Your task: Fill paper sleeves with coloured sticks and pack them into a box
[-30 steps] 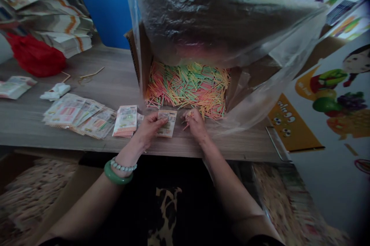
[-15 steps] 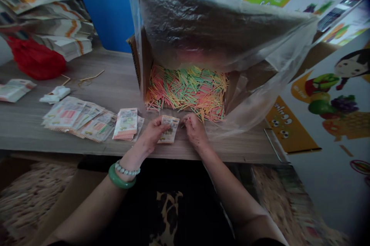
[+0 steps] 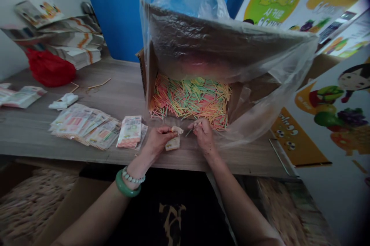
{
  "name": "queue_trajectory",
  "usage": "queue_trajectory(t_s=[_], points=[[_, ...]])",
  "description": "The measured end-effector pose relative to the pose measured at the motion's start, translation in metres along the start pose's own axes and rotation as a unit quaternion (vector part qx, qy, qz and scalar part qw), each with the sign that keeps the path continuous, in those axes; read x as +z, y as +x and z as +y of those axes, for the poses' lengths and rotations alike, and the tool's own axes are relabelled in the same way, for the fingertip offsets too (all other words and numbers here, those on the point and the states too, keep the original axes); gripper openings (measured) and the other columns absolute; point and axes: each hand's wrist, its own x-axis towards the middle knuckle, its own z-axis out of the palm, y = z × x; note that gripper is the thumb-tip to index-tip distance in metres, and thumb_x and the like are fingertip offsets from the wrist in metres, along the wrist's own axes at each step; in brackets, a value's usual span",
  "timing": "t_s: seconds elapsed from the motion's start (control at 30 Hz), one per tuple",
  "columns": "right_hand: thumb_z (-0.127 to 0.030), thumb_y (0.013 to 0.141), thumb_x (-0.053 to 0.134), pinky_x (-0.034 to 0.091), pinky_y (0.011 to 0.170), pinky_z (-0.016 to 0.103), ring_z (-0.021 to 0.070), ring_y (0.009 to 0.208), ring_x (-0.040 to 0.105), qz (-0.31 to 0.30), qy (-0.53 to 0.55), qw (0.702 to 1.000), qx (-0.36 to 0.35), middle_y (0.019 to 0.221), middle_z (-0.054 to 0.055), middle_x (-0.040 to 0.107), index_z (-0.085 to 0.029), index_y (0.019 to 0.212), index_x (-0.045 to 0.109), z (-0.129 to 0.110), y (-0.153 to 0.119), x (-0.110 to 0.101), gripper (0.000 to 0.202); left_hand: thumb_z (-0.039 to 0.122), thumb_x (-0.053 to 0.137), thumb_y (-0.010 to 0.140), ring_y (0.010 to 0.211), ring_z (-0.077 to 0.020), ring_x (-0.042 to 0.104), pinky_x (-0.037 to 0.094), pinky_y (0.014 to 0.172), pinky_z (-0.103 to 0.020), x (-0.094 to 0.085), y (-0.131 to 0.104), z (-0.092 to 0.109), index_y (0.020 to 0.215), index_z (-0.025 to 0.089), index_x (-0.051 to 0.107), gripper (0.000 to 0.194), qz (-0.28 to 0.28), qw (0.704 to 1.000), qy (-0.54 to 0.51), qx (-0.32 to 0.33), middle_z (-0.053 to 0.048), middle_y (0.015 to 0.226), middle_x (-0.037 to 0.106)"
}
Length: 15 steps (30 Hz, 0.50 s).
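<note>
My left hand (image 3: 158, 140) pinches a small printed packet (image 3: 172, 144) by its upper part, and the packet's top looks bent. To its right, my right hand (image 3: 203, 134) is closed, with a thin green stick (image 3: 188, 133) poking out toward the packet. Whatever else the right fingers hold is hidden. Just beyond both hands, a cardboard box lined with clear plastic (image 3: 291, 65) lies open toward me, holding a heap of thin coloured sticks (image 3: 190, 97). Left of my left hand sits a small stack of printed packets (image 3: 129, 132).
Overlapping filled packets (image 3: 83, 124) spread farther left. A crumpled white wad (image 3: 63, 101), a red bag (image 3: 50, 69) and stacked printed packaging (image 3: 76, 46) stand behind them. On the right is a printed panel (image 3: 323, 119). The table's front edge (image 3: 185, 169) runs close to me.
The view has shifted, so everything sits slightly lower and farther right. The packet's top has become bent in my left fingers. A green stick now shows clearly at my right fingertips.
</note>
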Motion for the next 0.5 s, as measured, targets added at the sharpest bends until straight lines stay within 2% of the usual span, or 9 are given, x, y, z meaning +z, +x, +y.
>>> queue_trajectory(t_s=[0.13,0.23,0.37,0.5], points=[[-0.04,0.094,0.053,0.051,0.085,0.039,0.0202,0.083,0.07,0.001,0.066,0.998,0.012,0.079,-0.001,0.071,-0.026,0.095,0.055,-0.02,0.015,-0.006,0.014,0.042,0.082,0.063,0.053,-0.0103,0.042,0.032,0.051,-0.023,-0.003,0.0,0.001,0.051,0.019,0.061,0.033,0.001,0.997,0.069,0.041,0.004,0.052,0.051],[-0.039,0.096,0.052,0.052,0.085,0.039,0.0201,0.083,0.071,-0.001,0.118,0.993,0.011,0.078,-0.001,0.072,-0.026,0.089,0.054,-0.042,0.019,-0.003,0.015,0.043,0.079,0.066,0.051,-0.0099,0.037,0.027,0.049,-0.023,-0.005,0.0,0.0,0.051,0.02,0.06,0.034,0.004,0.993,0.115,0.035,0.004,0.049,0.046],[-0.038,0.098,0.052,0.054,0.09,0.042,0.02,0.085,0.072,0.0,0.195,0.981,-0.011,0.078,-0.002,0.072,-0.027,0.091,0.052,-0.072,0.015,0.011,0.013,0.043,0.078,0.067,0.055,-0.0105,0.04,0.028,0.052,-0.023,-0.004,-0.001,-0.002,0.06,0.02,0.067,0.027,0.025,0.988,0.144,0.042,0.004,0.055,0.052],[-0.041,0.1,0.048,0.055,0.094,0.044,0.02,0.088,0.073,-0.008,0.216,0.976,-0.024,0.078,-0.002,0.071,-0.028,0.093,0.049,-0.092,0.008,0.03,0.015,0.044,0.078,0.068,0.048,-0.0087,0.032,0.021,0.047,-0.024,-0.001,-0.004,0.004,0.049,0.02,0.05,0.041,0.017,0.986,0.157,0.048,0.006,0.047,0.038]])
